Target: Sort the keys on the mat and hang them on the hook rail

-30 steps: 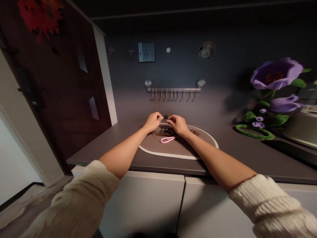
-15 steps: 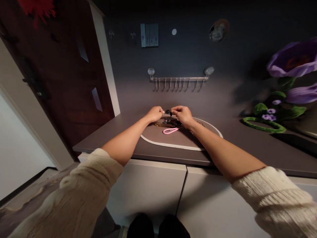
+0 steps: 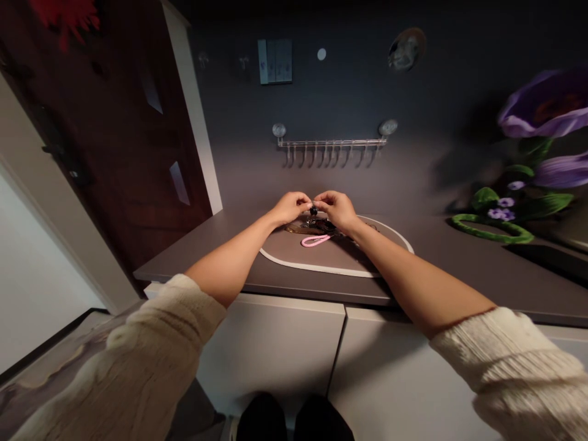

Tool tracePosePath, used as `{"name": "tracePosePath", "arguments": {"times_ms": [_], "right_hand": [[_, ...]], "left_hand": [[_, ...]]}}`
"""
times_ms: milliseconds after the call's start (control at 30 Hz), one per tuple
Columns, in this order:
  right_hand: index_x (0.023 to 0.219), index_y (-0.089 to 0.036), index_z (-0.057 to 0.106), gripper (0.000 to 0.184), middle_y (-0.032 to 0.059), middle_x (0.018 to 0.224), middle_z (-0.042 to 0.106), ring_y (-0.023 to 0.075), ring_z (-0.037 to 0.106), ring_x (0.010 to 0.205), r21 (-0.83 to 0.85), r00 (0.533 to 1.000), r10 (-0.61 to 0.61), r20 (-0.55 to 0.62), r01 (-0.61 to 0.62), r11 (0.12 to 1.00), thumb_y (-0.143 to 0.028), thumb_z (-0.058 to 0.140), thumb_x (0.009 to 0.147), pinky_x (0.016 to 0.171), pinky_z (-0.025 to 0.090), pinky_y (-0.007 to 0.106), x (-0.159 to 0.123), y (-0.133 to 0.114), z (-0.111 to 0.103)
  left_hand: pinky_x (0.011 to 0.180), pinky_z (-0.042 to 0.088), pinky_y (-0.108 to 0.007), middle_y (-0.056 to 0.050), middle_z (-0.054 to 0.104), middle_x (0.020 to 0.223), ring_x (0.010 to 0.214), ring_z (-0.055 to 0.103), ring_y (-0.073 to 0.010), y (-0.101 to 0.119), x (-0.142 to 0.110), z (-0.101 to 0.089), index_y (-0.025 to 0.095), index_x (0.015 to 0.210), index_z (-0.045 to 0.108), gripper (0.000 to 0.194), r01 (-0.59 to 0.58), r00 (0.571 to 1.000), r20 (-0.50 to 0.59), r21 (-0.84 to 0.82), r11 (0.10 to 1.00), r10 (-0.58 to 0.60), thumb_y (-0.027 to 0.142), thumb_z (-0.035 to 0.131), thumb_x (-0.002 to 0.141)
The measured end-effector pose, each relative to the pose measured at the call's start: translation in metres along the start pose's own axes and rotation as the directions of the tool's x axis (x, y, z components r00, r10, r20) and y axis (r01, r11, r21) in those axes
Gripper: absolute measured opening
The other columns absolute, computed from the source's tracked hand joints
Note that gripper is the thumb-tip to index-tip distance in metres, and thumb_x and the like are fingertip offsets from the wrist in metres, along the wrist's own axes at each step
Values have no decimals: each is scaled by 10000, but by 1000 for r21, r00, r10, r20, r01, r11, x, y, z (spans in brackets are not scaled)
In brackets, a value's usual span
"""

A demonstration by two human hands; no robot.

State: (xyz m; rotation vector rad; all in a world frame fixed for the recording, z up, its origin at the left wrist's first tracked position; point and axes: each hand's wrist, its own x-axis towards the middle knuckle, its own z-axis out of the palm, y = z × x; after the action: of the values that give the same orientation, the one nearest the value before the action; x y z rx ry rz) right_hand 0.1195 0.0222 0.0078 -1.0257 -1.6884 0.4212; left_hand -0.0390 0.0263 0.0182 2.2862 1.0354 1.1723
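Note:
My left hand point(image 3: 291, 208) and my right hand point(image 3: 337, 209) are pinched close together above the counter. A small black round piece point(image 3: 313, 210) hangs between their fingertips; its kind is too small to make out. Beneath the hands lies a cluster of small things, partly hidden by the fingers. In it I see a pink cord loop point(image 3: 315, 241), a brown strap-like piece point(image 3: 297, 229) and some shiny metal bits that may be keys. All of this rests on an oval mat or tray with a white rim point(image 3: 321, 267).
A clear rail with several hooks point(image 3: 332, 144) is fixed to the wall behind. Purple artificial flowers point(image 3: 546, 116) with a green base point(image 3: 493, 229) stand at the right of the dark counter point(image 3: 459, 269). White cabinet doors point(image 3: 275, 337) are below, and a dark red door point(image 3: 133, 122) is at left.
My hands have come closer together, so their fingertips nearly meet. The black piece, earlier stretched out between them, now hangs below the fingertips. The view has shifted slightly.

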Motion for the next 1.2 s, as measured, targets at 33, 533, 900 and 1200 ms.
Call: {"name": "tracePosePath", "arguments": {"times_ms": [33, 533, 900, 1200], "right_hand": [[758, -141, 628, 126, 13, 700, 625, 104, 538, 637, -2, 1000, -6, 5, 6, 1000, -231, 612, 672, 674, 430, 251, 0, 0, 0], [730, -144, 548, 112, -2, 673, 565, 87, 480, 587, 68, 998, 63, 25, -65, 996, -254, 540, 708, 628, 403, 235, -6, -6, 4], [725, -149, 572, 156, 20, 699, 602, 111, 504, 640, -95, 1000, -4, -28, 2, 995, -295, 521, 711, 654, 390, 241, 0, -28, 8], [723, -134, 591, 155, 19, 667, 613, 101, 514, 603, -105, 994, -12, -112, 0, 994, -272, 520, 718, 630, 410, 229, 54, -42, 23]], "left_hand": [[653, 388, -237, -6, 607, 696, 641, 494, -98, 0, 0, 0, 122, 747, 627, 149, 7, 1000, -5, -15, 1000, -7, 247, 549, 724], [699, 408, -256, -12, 619, 698, 654, 508, -94, 2, -1, 1, 119, 751, 619, 120, 101, 990, -74, -244, 964, -123, 216, 585, 691], [696, 419, -243, -27, 636, 721, 671, 542, -109, 5, -4, -9, 126, 736, 617, 141, 82, 966, -234, -133, 988, -112, 205, 501, 752], [670, 401, -249, -53, 636, 728, 682, 563, -136, -17, 4, -23, 153, 769, 586, 266, 272, 783, -569, -51, 961, -251, 296, 370, 831]]}}
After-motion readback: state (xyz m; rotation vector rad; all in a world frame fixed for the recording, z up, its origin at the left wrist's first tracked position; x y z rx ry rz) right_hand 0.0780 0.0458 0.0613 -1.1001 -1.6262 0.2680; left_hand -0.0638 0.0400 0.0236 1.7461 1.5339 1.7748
